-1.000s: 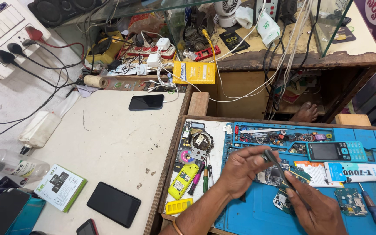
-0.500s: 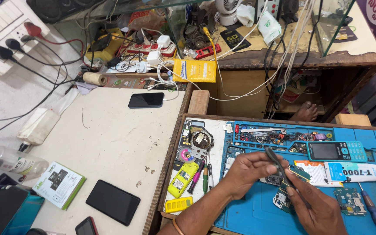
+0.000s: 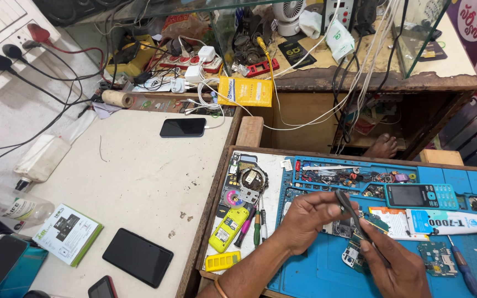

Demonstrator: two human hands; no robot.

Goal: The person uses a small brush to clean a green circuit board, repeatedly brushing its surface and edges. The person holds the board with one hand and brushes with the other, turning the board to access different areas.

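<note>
My left hand rests on the blue work mat with its fingers pinched on a small circuit board. My right hand holds dark metal tweezers, their tips pointing up and left over the board, close to my left thumb. A second small board lies just below, partly hidden by my right hand. A turquoise keypad phone and a white glue tube lie to the right of my hands.
A tray of parts holds a yellow phone shell and screwdrivers. Black phones and a green box lie on the white counter. Cables, chargers and a wooden shelf crowd the back. A plastic bottle lies at left.
Both hands stay over the same spot on the mat; the tweezers have shifted slightly against the board. The camera has tilted a little.
</note>
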